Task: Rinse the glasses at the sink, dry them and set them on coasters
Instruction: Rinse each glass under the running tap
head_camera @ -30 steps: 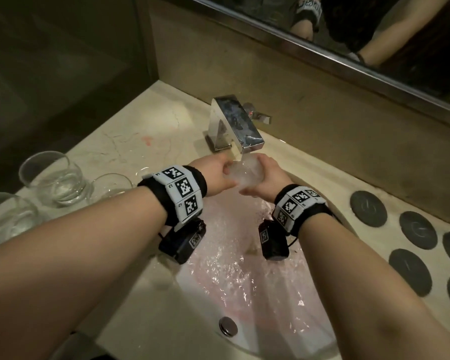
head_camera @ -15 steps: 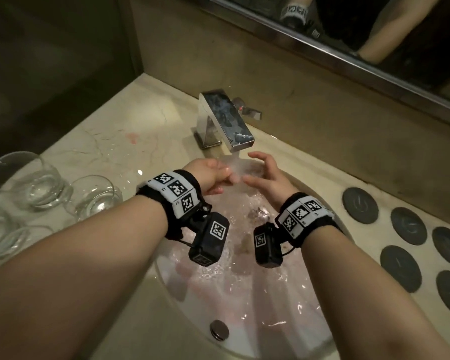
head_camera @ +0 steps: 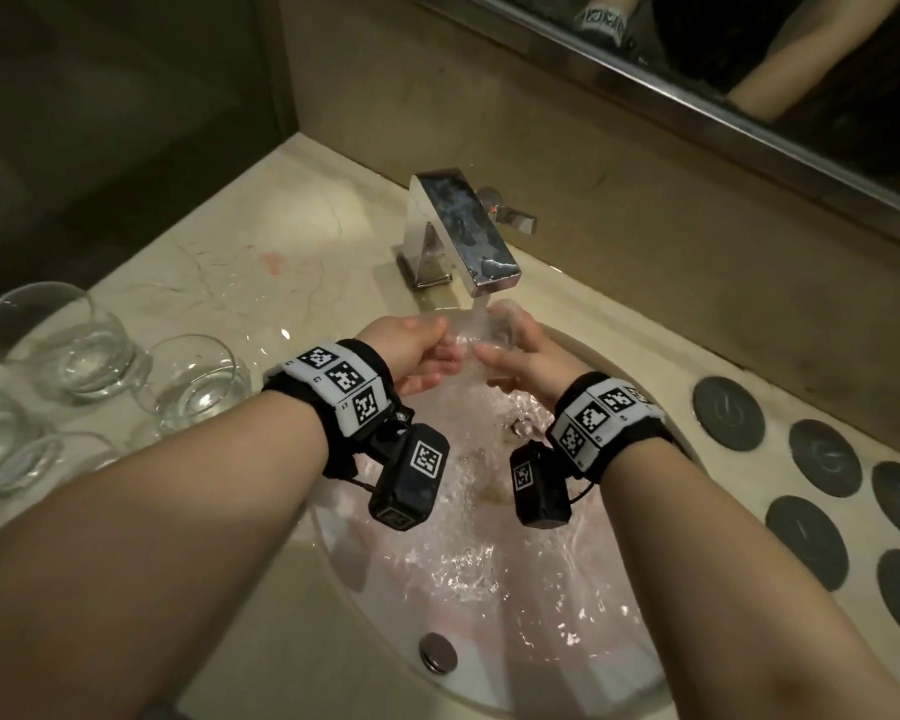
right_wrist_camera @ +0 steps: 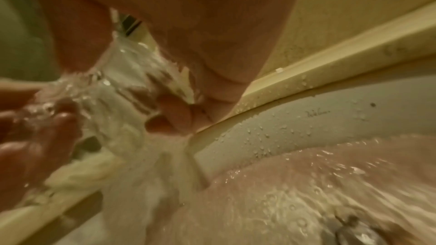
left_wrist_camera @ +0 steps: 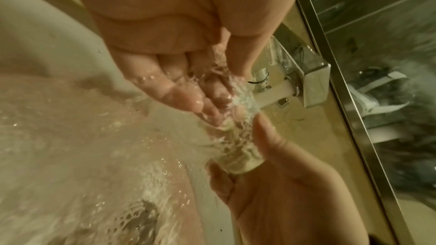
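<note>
Directly under the faucet (head_camera: 463, 236) spout, the glass (head_camera: 481, 332) lies sideways between both hands (head_camera: 468, 350), right gripping its base, left fingers (left_wrist_camera: 188, 100) relaxed at its mouth.

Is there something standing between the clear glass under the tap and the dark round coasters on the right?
Nothing visible. The clear glass, held by the right hand, is over the white sink; only bare beige counter lies before the dark round coasters.
</note>
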Demonstrator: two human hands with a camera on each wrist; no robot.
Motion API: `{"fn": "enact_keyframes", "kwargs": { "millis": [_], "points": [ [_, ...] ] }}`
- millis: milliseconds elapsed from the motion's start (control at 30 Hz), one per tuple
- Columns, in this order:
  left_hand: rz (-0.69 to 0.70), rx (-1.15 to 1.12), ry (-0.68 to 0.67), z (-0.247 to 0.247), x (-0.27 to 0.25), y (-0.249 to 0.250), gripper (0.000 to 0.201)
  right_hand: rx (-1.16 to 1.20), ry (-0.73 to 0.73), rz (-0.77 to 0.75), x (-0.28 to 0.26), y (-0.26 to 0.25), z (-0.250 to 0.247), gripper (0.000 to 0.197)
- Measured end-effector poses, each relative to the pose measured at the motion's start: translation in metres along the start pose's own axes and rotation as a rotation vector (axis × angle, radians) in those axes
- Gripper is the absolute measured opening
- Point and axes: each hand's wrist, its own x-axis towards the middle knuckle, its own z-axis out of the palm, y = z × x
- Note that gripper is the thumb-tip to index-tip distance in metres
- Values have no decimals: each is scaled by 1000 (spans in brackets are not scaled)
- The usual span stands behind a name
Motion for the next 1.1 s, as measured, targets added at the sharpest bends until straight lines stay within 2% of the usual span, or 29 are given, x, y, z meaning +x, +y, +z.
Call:
{"fn": "enact_keyframes", "kwargs": {
  "millis": [100,167,233,300,367,467,533,600,700,867,967,1033,1067,1100],
  "points": [
    [-15,-64,-14,1,-3,-2,6,-71,89,60,0,-10,6,47],
    [-26,-116,-57,1,-4,-2,12,-155,119,101,-1,-14,8,60],
    [-28,-127,-61,0,-3,-2,17,-148,97,129,-2,-14,7,64],
    [-20,-148,-50,-1,-2,-4,16,-50,45,106,-4,-9,3,49],
    [-14,-174,-48,-1,-2,-5,15,-22,10,64,-6,-5,0,50],
    [-12,-166,-81,-3,0,-8,15,-3,79,59,-5,-8,4,44],
    [-15,-149,-120,-4,0,-9,16,-66,141,99,-3,-14,6,51],
    [0,-130,-127,-4,1,-8,17,-94,124,105,-1,-12,6,56],
    [-13,-193,-108,-3,1,-5,4,-32,74,73,-4,-3,2,52],
    [-20,-228,-143,4,-2,-6,20,-50,179,72,0,-4,2,50],
    [6,-196,-117,6,0,-5,24,-18,111,68,5,0,-1,57],
    [8,-247,-63,4,1,-4,26,21,37,60,5,5,-5,76],
    [4,-254,-58,3,2,-3,28,28,17,49,6,8,-6,78],
    [1,-226,-64,3,2,-4,30,16,27,29,6,9,-6,71]
  ]
}}
